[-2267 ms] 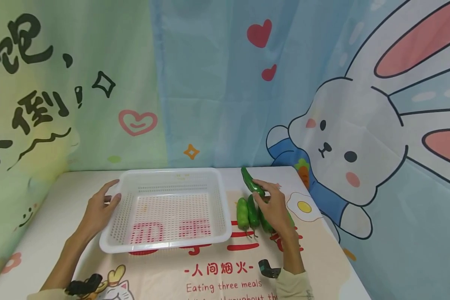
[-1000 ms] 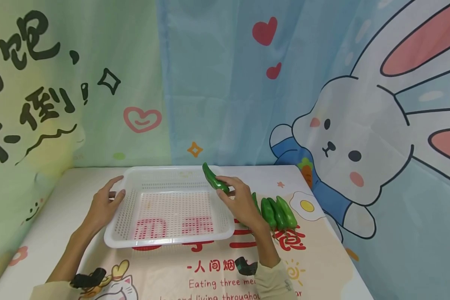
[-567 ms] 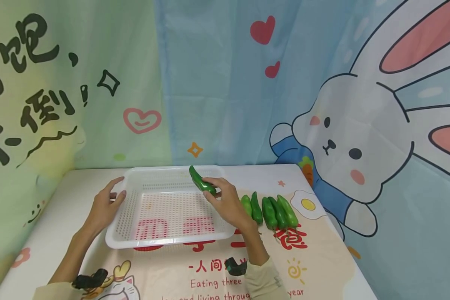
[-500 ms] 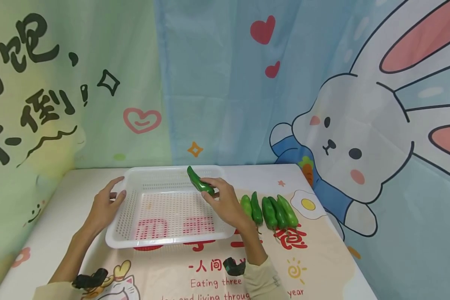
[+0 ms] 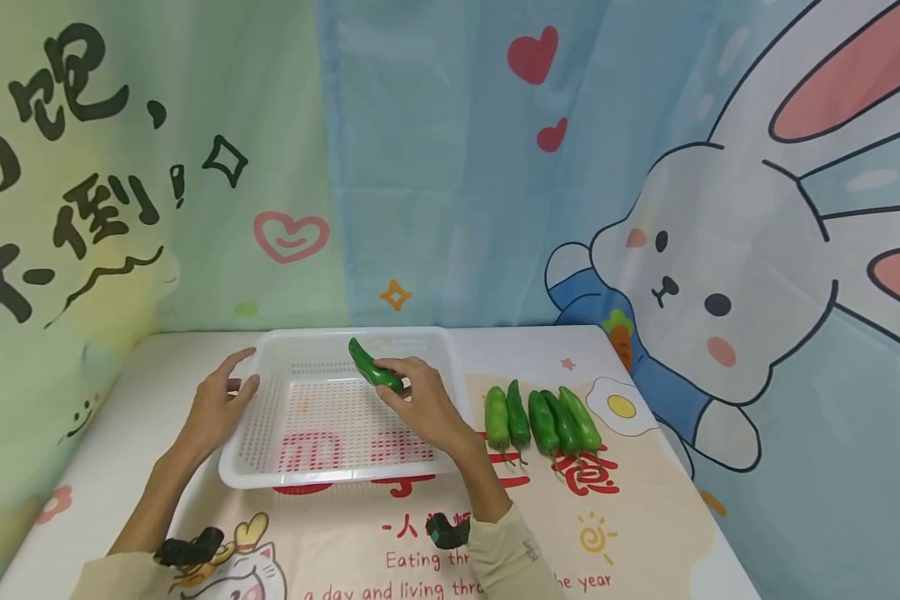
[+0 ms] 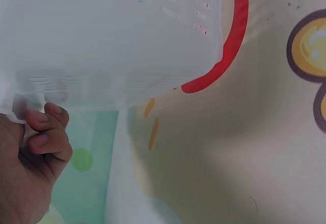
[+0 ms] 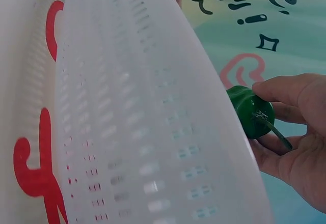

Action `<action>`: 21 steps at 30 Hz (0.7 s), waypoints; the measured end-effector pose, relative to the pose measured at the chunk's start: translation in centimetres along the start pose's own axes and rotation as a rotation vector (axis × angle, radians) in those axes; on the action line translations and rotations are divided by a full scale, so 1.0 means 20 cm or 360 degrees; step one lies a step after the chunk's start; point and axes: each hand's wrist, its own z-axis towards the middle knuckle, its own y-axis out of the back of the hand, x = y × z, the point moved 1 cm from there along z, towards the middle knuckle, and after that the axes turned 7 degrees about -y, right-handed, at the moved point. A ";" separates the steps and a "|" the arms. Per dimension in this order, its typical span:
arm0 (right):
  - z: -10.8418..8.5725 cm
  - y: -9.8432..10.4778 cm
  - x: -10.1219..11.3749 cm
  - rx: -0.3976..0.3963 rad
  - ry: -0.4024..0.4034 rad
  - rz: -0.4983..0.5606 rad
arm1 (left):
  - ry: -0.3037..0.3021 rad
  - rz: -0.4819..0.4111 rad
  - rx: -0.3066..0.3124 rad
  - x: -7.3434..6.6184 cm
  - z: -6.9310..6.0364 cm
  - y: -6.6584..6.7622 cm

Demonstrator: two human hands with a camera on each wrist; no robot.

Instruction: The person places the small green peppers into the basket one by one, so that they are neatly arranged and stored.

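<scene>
A white perforated basket (image 5: 345, 478) stands on the table, its inside bare. My left hand (image 5: 217, 406) grips its left rim; in the left wrist view the fingers of that hand (image 6: 38, 158) curl at the basket's edge. My right hand (image 5: 429, 407) pinches a green pepper (image 5: 375, 369) by its stem end, above the basket's right half. The right wrist view shows the pepper (image 7: 249, 111) between thumb and fingers of the right hand (image 7: 300, 132), partly behind the basket wall (image 7: 153, 122).
Several green peppers (image 5: 543, 423) lie in a row on the printed tablecloth (image 5: 645, 517), right of the basket. A curtain (image 5: 435, 167) with a cartoon rabbit (image 5: 690, 258) hangs behind the table. Dark wrist straps (image 5: 189, 547) are on both wrists.
My right hand has taken a pepper from the group on the right and carried it left, over the basket. My left hand has stayed at the basket's left rim.
</scene>
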 end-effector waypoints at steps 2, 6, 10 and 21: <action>0.01 -0.02 0.01 0.0017 0.0005 -0.0017 | 0.0002 0.0010 0.0002 0.00 0.00 0.00; 0.02 -0.05 0.03 0.0049 0.0021 -0.0035 | -0.0006 0.0023 -0.0001 0.00 0.00 0.00; 0.04 -0.08 0.05 0.0071 0.0021 -0.0039 | -0.0014 0.0027 -0.0001 -0.01 0.00 0.00; 0.09 -0.17 0.07 0.0151 -0.0014 -0.0086 | -0.0011 -0.0008 0.0013 -0.01 0.00 0.00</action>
